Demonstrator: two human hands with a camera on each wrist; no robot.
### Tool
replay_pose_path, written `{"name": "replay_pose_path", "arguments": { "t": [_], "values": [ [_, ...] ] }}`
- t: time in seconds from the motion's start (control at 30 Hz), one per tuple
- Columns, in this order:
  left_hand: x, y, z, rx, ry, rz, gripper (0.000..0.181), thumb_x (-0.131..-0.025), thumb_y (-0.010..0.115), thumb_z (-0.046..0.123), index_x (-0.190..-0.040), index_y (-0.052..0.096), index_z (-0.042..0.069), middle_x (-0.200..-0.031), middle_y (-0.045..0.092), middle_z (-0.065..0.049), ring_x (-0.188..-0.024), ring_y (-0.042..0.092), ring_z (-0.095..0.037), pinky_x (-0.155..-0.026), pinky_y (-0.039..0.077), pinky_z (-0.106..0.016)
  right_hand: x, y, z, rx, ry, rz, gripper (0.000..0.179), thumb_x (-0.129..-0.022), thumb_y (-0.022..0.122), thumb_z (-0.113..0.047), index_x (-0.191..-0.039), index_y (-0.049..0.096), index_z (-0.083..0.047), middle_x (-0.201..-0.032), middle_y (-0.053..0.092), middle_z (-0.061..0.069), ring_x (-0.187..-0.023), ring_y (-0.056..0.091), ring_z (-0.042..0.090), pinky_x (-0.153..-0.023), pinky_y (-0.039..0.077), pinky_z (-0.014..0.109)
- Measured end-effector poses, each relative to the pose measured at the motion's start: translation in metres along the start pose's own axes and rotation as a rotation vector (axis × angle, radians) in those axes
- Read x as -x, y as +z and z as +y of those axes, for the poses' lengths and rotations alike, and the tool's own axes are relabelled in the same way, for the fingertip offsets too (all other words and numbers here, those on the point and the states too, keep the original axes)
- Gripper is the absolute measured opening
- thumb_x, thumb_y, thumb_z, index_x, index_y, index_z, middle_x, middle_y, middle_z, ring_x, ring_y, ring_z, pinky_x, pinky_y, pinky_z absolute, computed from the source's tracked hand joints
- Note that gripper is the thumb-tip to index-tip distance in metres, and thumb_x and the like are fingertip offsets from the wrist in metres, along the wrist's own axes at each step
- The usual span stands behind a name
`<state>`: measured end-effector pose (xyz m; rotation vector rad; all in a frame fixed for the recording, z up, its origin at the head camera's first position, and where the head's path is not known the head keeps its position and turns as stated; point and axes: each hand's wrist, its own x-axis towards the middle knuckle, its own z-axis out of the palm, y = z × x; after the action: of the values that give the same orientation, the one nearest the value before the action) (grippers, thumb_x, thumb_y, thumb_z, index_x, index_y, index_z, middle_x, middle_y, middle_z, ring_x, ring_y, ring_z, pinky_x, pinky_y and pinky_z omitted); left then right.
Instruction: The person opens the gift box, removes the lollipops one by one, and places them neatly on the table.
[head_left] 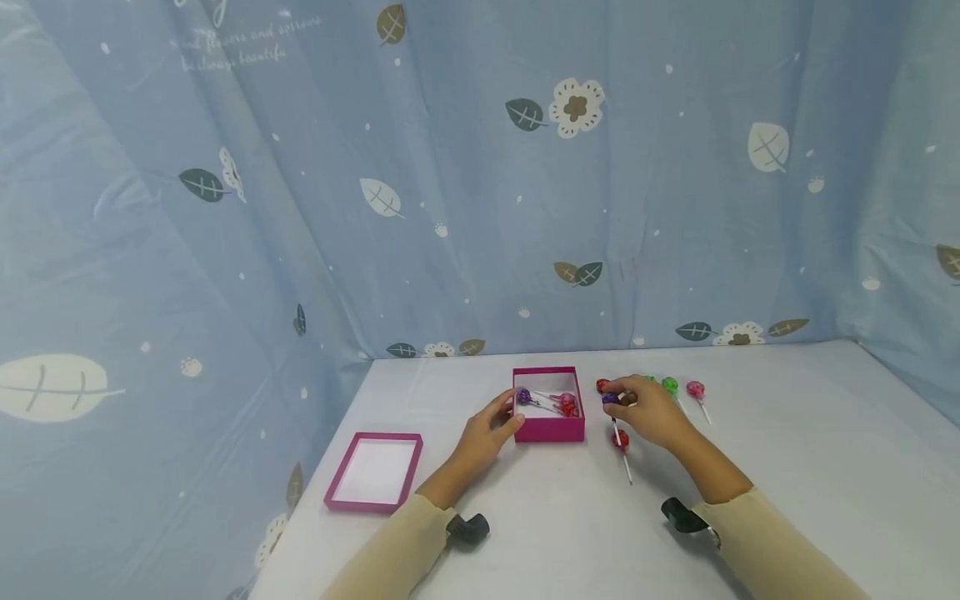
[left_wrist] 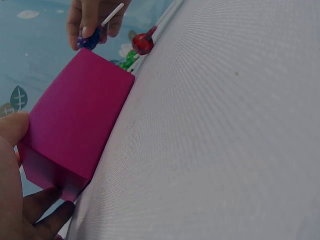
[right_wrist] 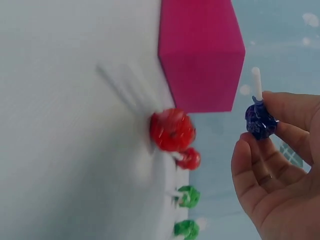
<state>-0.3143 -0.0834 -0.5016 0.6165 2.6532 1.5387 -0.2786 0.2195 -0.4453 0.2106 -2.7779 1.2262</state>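
Note:
A magenta box [head_left: 549,430] without its lid stands on the white table. Inside it lie a purple lollipop [head_left: 524,397], a pink lollipop [head_left: 567,400] and a red one [head_left: 571,411]. My left hand [head_left: 480,437] holds the box at its left side, thumb at the front corner and fingers against the side wall. Just right of the box, my right hand [head_left: 651,410] pinches a purple-blue lollipop [right_wrist: 260,121] between thumb and fingers, its white stick pointing down. That lollipop hangs above the table, near the height of the box rim.
A red lollipop [head_left: 621,440] lies below my right hand, and another red one [head_left: 602,385] behind it. Green lollipops [head_left: 670,385] and a pink lollipop [head_left: 696,389] lie farther right. The magenta-rimmed lid [head_left: 372,471] rests at the left. A blue patterned curtain [head_left: 480,208] hangs behind.

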Motion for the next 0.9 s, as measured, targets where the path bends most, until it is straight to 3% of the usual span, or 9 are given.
{"name": "replay_pose_path", "arguments": {
  "t": [0.6,0.9],
  "values": [
    [-0.004,0.001,-0.004,-0.015,0.017,-0.002,0.057,-0.096,0.058,0.044,-0.149,0.042,0.028,-0.141,0.052,-0.006,-0.127,0.05,-0.024,-0.107,0.036,-0.047,0.02,-0.012,0.029,0.044,0.01,0.004,0.029,-0.088,0.073,-0.015,-0.114,0.068,-0.004,-0.106,0.065,0.008,-0.095,0.063,0.028,-0.079,0.055,0.045],
    [-0.004,-0.001,-0.003,-0.028,0.01,0.001,0.059,-0.095,0.058,0.048,-0.149,0.043,0.027,-0.14,0.053,-0.007,-0.127,0.051,-0.022,-0.108,0.035,-0.045,0.024,-0.014,0.041,0.041,0.021,-0.056,0.025,-0.086,0.073,-0.012,-0.109,0.069,-0.003,-0.103,0.066,0.008,-0.09,0.064,0.026,-0.076,0.055,0.042]
  ]
}}
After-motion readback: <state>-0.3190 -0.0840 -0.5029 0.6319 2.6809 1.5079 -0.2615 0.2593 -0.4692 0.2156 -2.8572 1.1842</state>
